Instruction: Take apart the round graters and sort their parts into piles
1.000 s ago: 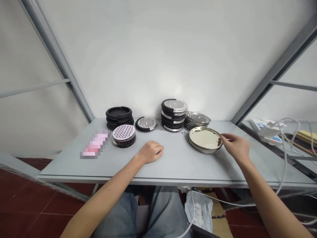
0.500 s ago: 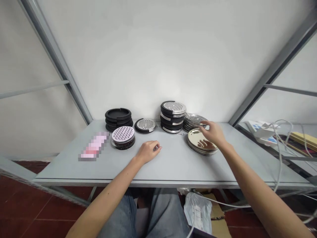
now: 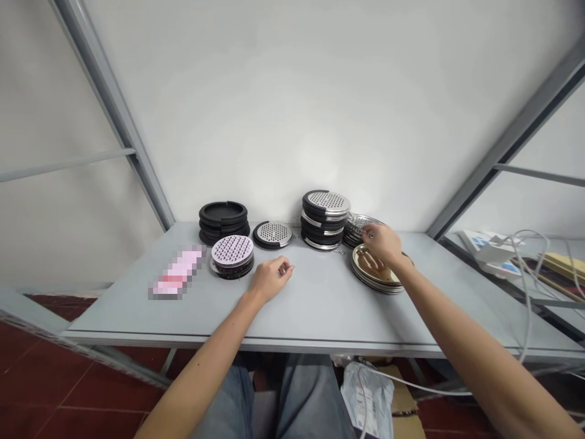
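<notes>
Perforated discs (image 3: 361, 224) pinched at their edge by right hand (image 3: 382, 243); left hand (image 3: 269, 277) loosely curled, holding nothing

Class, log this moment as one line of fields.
left hand: resting on table | right hand: fingers at perforated metal discs, above shiny plate stack

Perforated metal discs (image 3: 358, 224) — a low shiny stack — lie behind the plain plates (image 3: 375, 277).
</notes>
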